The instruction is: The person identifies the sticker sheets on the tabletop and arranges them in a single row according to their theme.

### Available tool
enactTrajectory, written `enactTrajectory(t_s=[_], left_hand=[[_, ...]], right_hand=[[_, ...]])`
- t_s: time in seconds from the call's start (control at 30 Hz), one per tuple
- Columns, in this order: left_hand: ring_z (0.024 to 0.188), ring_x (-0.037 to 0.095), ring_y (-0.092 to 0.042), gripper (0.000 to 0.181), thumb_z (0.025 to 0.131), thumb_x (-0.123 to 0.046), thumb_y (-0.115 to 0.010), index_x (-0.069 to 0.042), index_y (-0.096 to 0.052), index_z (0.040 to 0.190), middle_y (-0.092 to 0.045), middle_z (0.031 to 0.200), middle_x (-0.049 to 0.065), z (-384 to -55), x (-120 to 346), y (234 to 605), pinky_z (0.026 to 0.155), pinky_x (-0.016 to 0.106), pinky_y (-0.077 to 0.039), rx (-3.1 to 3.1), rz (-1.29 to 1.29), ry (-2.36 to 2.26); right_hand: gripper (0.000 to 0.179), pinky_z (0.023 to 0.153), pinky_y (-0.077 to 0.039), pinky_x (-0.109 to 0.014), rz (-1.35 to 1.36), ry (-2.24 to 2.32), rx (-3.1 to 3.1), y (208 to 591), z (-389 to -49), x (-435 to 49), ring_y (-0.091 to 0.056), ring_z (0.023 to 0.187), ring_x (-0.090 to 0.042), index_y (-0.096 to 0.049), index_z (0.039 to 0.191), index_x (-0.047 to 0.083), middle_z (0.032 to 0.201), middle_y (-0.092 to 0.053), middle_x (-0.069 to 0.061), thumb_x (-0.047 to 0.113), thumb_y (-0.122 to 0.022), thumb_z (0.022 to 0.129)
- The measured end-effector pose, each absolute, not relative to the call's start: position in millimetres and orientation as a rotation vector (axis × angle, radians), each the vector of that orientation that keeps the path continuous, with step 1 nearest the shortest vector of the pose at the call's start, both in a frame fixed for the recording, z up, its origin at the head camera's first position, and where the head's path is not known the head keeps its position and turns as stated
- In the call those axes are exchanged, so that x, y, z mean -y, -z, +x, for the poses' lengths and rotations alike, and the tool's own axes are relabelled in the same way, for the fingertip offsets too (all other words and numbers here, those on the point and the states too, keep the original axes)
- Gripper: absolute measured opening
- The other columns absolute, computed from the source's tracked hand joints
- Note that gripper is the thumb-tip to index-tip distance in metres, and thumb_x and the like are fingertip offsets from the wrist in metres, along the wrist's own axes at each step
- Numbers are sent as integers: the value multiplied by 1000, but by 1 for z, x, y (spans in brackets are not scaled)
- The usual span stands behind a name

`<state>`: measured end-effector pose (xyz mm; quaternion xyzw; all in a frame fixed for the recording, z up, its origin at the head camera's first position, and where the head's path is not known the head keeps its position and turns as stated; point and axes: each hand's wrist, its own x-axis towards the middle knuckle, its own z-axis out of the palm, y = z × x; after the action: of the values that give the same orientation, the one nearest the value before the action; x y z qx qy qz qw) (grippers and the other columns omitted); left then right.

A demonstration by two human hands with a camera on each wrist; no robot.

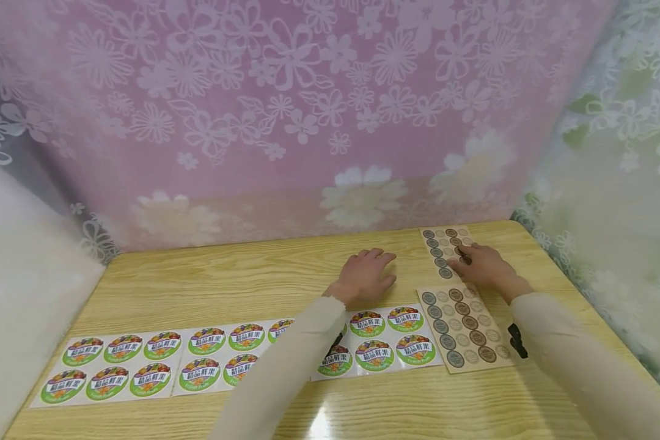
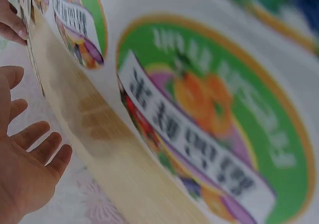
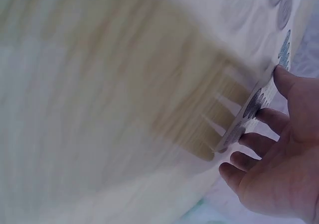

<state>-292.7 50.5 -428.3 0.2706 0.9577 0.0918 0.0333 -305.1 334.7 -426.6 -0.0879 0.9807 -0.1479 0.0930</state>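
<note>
My right hand (image 1: 486,267) rests its thumb and fingertips on the upper kraft-coloured sticker sheet (image 1: 444,250) at the table's back right. In the right wrist view the fingers of that right hand (image 3: 284,149) are spread along the sheet's edge, not curled round it. Directly below lies a second sheet of round stickers (image 1: 464,330), its upper edge close to the first. My left hand (image 1: 365,275) hovers over the table with fingers loosely extended, just behind the fruit sticker sheet (image 1: 387,339). Nothing is in its palm, as the left wrist view of the left hand (image 2: 30,169) shows.
More fruit sticker sheets (image 1: 115,366) run in a row to the left along the wooden table (image 1: 198,281). A pink flowered curtain (image 1: 308,122) hangs behind the table, and a pale flowered cloth (image 1: 616,232) hangs along the right side.
</note>
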Motion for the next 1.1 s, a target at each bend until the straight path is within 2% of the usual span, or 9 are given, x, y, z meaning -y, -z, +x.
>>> enactTrajectory(t_s=[0.63,1.1], left_hand=[[130,25,-40,48,100,-39,-44,-23,-42,145,-43,144,2,-297,-4,433,103,43,-36,-2985,732,-242],[131,28,-39,47,100,-35,-46,-19,-43,144,-44,144,6,-289,32,431,104,45,-33,-2992,624,-349]], right_hand=[[64,98,-30,-65,-351,382,-2896,426,-302,-264,-25,131,-53,-32,147,1,145,-25,-36,41,-47,99],[69,95,-38,-60,-448,203,-2920,430,-289,-202,-33,130,-47,-33,150,10,146,-32,-27,53,-46,97]])
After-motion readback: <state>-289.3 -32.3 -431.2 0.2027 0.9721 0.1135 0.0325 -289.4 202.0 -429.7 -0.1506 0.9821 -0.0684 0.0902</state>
